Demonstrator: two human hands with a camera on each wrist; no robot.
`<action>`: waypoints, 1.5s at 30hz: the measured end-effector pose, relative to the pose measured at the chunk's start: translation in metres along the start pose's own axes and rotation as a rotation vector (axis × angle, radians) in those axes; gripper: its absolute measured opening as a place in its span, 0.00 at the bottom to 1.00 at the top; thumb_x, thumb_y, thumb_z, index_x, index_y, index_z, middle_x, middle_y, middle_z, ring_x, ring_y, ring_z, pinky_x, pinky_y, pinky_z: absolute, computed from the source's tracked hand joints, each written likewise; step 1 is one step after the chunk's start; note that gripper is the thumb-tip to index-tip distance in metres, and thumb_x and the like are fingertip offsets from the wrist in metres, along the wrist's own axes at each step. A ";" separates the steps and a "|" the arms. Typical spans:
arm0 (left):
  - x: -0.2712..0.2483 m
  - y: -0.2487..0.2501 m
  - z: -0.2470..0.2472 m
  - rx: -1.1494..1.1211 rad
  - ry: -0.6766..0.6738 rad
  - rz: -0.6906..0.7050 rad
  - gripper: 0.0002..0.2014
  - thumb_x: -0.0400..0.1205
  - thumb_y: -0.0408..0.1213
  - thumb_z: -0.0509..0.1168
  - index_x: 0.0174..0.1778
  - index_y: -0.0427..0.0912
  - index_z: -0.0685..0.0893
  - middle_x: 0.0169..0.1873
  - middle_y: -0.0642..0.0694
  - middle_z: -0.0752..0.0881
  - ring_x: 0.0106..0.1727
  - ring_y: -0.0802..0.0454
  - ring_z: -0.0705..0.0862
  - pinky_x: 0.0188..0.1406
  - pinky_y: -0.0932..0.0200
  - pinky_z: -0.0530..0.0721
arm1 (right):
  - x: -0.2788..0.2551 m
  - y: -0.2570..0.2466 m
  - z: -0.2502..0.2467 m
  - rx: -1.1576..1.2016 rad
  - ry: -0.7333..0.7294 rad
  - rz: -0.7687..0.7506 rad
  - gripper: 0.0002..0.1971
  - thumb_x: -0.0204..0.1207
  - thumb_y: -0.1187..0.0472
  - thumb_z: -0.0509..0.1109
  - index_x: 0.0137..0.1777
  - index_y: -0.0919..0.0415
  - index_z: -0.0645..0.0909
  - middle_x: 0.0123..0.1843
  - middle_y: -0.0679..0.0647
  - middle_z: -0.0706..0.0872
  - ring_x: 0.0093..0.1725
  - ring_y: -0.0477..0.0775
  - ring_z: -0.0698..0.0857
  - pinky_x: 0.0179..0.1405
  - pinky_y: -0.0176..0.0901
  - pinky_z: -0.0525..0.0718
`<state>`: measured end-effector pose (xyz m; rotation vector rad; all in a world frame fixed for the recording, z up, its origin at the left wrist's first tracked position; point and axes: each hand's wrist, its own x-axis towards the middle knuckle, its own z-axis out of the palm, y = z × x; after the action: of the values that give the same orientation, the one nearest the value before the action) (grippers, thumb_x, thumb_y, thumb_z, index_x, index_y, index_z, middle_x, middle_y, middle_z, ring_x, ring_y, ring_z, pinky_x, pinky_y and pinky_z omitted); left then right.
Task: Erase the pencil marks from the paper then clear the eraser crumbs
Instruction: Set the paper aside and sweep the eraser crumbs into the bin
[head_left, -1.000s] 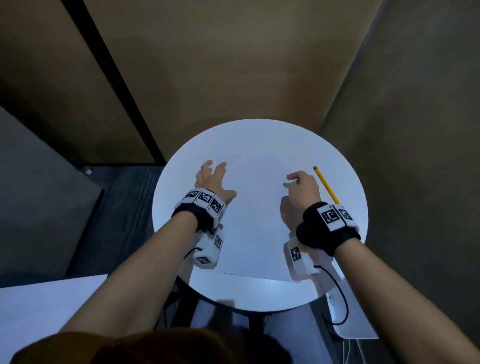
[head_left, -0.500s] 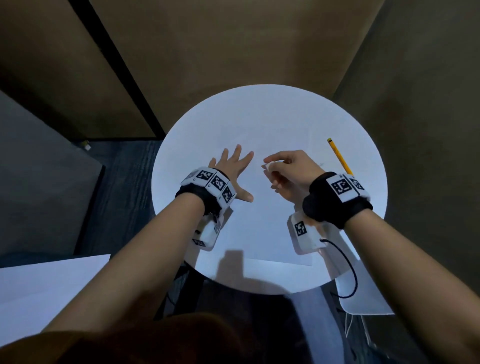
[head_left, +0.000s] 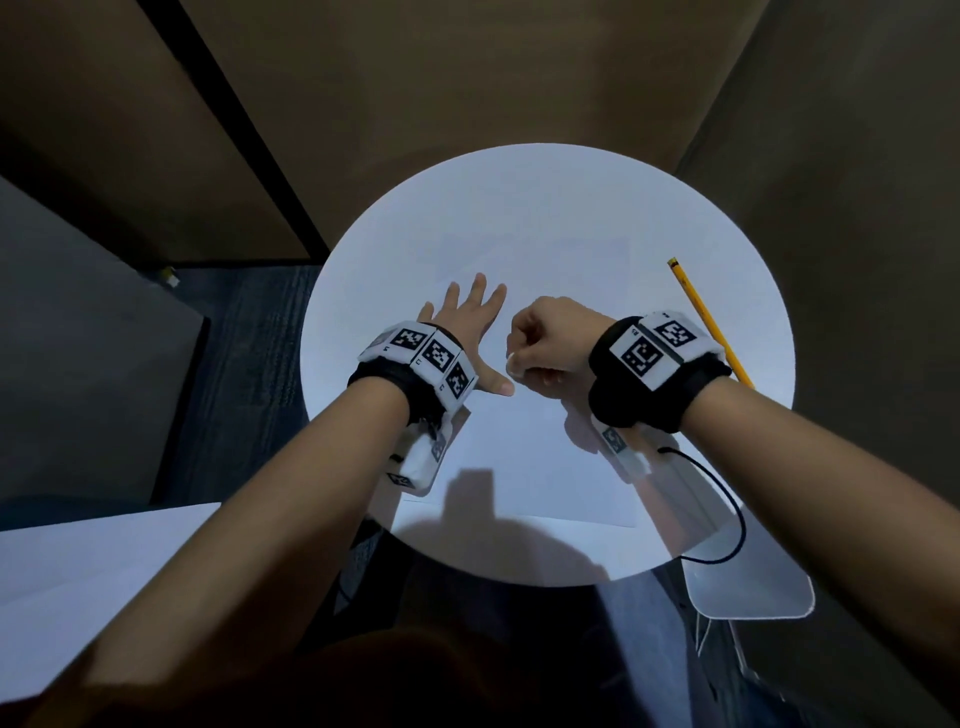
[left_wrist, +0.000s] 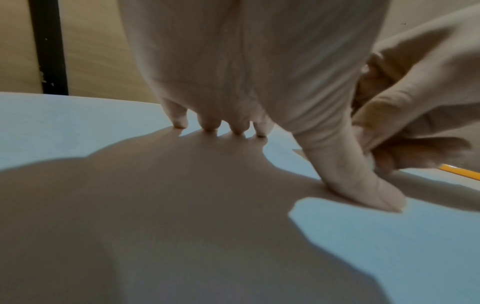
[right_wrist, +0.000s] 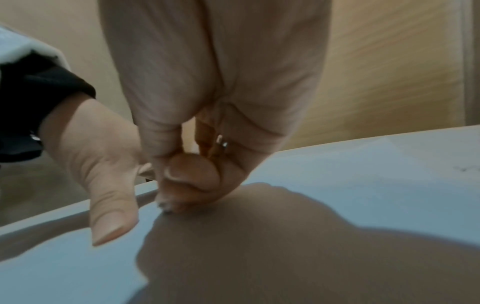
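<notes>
Paper (head_left: 524, 457) under left hand (head_left: 470, 325)

The room around me is dim; light from above brightens the white surface (head_left: 545, 208). My arms cast hard shadows on it. Both wrist views are soft, blurred and stretched at the edges.
</notes>
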<state>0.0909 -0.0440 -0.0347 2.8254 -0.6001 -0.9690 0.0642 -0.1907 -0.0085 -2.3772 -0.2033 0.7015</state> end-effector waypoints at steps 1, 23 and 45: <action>0.000 0.000 0.000 0.002 0.001 -0.001 0.62 0.68 0.58 0.76 0.83 0.51 0.34 0.82 0.47 0.34 0.83 0.40 0.36 0.79 0.37 0.43 | 0.001 -0.001 -0.001 -0.024 0.023 -0.005 0.03 0.71 0.65 0.72 0.40 0.65 0.83 0.31 0.49 0.84 0.26 0.37 0.80 0.33 0.35 0.78; -0.004 -0.003 -0.001 -0.029 -0.019 0.016 0.59 0.69 0.61 0.74 0.82 0.55 0.35 0.82 0.49 0.33 0.83 0.42 0.35 0.79 0.38 0.41 | -0.034 0.042 -0.041 1.075 0.540 0.253 0.11 0.81 0.70 0.59 0.36 0.62 0.70 0.25 0.58 0.71 0.19 0.51 0.69 0.21 0.40 0.74; 0.023 0.061 -0.020 -0.006 0.078 -0.037 0.41 0.80 0.51 0.67 0.82 0.40 0.53 0.83 0.38 0.45 0.83 0.39 0.46 0.79 0.38 0.52 | -0.035 0.066 -0.045 0.840 0.555 0.303 0.05 0.78 0.71 0.64 0.41 0.66 0.76 0.25 0.60 0.77 0.17 0.52 0.73 0.21 0.40 0.77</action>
<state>0.0987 -0.1098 -0.0187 2.8636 -0.5371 -0.8594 0.0566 -0.2774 -0.0059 -1.6903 0.5880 0.1583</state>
